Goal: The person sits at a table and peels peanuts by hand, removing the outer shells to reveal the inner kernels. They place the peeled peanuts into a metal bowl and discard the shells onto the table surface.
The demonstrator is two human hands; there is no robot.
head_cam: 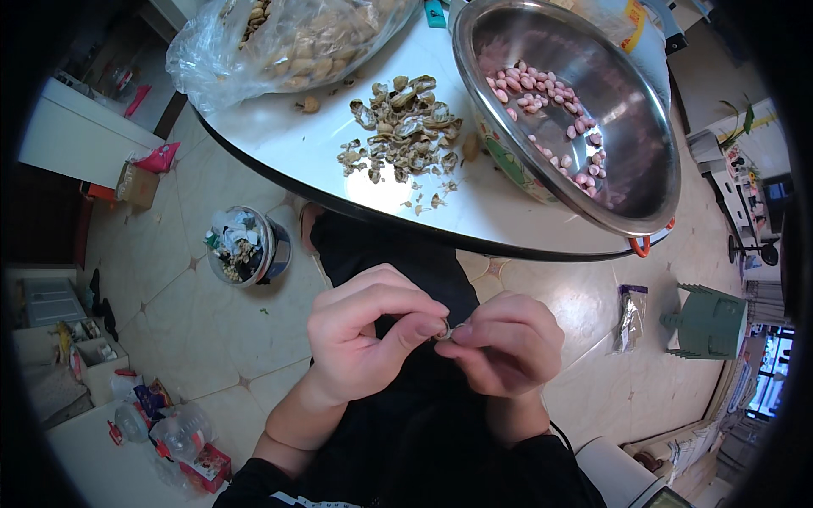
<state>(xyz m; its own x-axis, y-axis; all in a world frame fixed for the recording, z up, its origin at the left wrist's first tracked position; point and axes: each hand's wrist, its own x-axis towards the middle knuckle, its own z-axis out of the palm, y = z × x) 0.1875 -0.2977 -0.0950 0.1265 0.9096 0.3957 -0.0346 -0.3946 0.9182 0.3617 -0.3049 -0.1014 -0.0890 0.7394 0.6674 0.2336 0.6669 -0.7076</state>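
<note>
Over my lap, my left hand (375, 330) and my right hand (508, 340) meet at the fingertips, pinching a small peanut in its shell (444, 331) between them; the fingers hide most of it. On the white round table (279, 136) in front lies a heap of broken peanut shells (413, 130). To its right stands a large metal basin (610, 82), tilted in view, with shelled pink peanuts (530, 82) scattered on its bottom. A clear plastic bag (216, 70) of unshelled peanuts (311, 60) lies at the table's upper left.
A waste bin (274, 244) full of rubbish stands on the tiled floor left of my legs. A green plastic stool (714, 320) and a plastic packet (631, 317) are on the floor at right. Plastic bottles (184, 432) and a red box (209, 467) sit at lower left.
</note>
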